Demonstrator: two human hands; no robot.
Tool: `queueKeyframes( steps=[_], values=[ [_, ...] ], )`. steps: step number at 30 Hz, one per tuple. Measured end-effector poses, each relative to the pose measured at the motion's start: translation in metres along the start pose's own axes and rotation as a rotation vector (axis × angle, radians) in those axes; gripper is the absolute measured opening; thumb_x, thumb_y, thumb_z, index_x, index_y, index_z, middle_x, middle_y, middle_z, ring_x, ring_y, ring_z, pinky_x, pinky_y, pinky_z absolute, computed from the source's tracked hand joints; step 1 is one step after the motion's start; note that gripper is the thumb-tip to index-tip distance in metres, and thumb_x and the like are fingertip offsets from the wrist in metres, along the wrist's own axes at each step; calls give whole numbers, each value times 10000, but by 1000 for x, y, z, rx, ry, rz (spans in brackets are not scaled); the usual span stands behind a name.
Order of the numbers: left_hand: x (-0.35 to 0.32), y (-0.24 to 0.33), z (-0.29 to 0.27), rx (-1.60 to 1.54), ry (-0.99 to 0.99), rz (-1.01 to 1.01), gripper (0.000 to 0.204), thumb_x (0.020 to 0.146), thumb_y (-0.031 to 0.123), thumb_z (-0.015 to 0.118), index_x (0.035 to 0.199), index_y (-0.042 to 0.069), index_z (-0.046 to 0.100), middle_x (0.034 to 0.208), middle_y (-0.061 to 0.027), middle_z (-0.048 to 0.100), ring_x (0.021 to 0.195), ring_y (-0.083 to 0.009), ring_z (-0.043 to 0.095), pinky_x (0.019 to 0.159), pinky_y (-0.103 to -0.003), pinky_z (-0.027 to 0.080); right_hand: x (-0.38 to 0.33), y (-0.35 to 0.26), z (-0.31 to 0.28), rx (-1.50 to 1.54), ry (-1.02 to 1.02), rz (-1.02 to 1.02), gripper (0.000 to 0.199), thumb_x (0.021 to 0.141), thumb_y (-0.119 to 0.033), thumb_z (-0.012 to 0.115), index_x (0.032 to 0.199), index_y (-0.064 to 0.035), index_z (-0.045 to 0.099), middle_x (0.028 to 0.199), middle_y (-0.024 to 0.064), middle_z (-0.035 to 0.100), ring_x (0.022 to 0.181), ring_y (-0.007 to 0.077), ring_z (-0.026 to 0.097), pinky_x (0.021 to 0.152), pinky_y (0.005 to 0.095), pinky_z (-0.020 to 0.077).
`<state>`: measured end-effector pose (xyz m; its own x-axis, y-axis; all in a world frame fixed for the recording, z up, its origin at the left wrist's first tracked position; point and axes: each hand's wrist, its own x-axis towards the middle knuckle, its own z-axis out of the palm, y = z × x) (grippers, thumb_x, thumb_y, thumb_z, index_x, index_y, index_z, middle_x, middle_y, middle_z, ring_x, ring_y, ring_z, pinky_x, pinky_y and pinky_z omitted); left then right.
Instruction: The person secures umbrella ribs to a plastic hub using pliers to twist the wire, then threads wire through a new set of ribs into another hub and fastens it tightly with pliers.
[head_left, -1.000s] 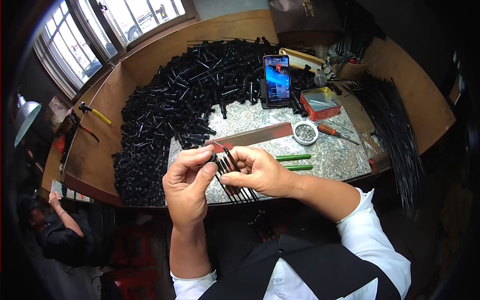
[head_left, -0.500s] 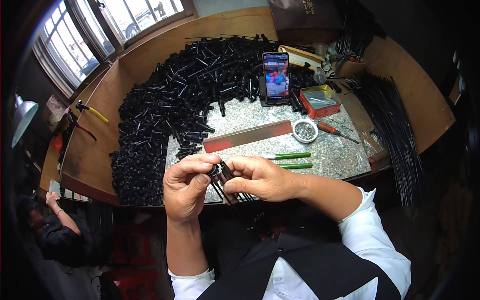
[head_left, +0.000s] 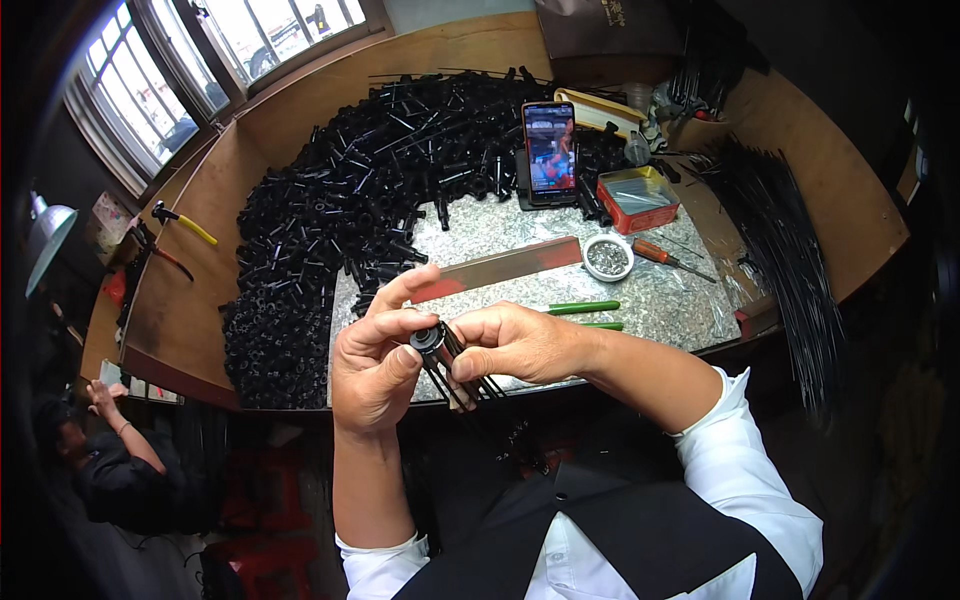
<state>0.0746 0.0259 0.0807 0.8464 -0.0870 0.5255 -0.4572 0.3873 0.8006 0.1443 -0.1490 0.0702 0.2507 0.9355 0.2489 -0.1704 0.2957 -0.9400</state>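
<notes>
Close in front of my chest I hold a black round hub with thin rods (head_left: 430, 341), like part of an umbrella frame. The hub end tilts up and the rods hang down between my hands. My left hand (head_left: 372, 365) pinches the hub between thumb and fingers, its index finger raised off it. My right hand (head_left: 525, 343) is closed round the rods just beside the hub, thumb on the near side. Its fingertips are partly hidden. Just beyond lie two green-handled tools (head_left: 585, 308) and a long, worn red bar (head_left: 510, 270) on the speckled worktop (head_left: 480, 225).
A large pile of black tubular parts (head_left: 330, 220) covers the left and back. A phone (head_left: 549, 155), a red tin (head_left: 640, 218), a white dish of small metal bits (head_left: 629, 268) and an orange-handled screwdriver (head_left: 652, 251) stand right. Black rods (head_left: 775, 240) overhang the right edge. Another person (head_left: 115, 450) sits left.
My left index finger has lifted from the hub, so the hub's round top now shows. The hub has shifted slightly downward; my right hand stays on the rods.
</notes>
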Motion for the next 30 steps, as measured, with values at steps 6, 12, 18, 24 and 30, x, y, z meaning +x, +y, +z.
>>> queueKeyframes(
  steps=[6, 12, 18, 24, 30],
  values=[
    [-4, -1, -13, -58, -115, -14, 274, 789, 106, 725, 1024, -27, 674, 1240, -228, 541, 1077, -239, 580, 930, -319, 455, 3, 3, 0, 44, -88, 23, 179, 919, -188, 593, 904, -12, 566, 761, 57, 627, 687, 128, 611, 640, 266, 486],
    [1, -1, -5, 38, -88, 33, 266, 812, 133, 710, 1013, -35, 667, 1194, -215, 566, 1106, -252, 558, 908, -323, 465, 1, -1, 1, -2, -17, 63, 183, 869, -186, 656, 831, -21, 585, 709, 39, 610, 649, 121, 603, 610, 255, 477],
    [0, -2, -2, -26, -18, 13, 276, 823, 136, 698, 1042, -26, 655, 1231, -211, 535, 1098, -244, 552, 946, -340, 437, 3, 3, -2, -9, 45, 78, 144, 869, -133, 646, 847, -22, 556, 781, 68, 640, 708, 143, 628, 652, 270, 492],
    [-1, -5, -17, -93, -112, -20, 257, 794, 129, 721, 996, -26, 682, 1223, -208, 553, 985, -196, 570, 881, -284, 439, 7, 3, 0, 7, -56, 62, 207, 888, -214, 637, 839, -18, 591, 732, 61, 629, 648, 133, 613, 598, 260, 480],
    [6, -4, -14, -165, -223, -41, 248, 777, 122, 738, 976, -19, 690, 1233, -232, 547, 972, -194, 574, 847, -279, 443, 7, 3, 4, 12, -53, 92, 192, 869, -196, 661, 836, -15, 604, 737, 61, 635, 649, 134, 617, 586, 263, 481]
  ],
)
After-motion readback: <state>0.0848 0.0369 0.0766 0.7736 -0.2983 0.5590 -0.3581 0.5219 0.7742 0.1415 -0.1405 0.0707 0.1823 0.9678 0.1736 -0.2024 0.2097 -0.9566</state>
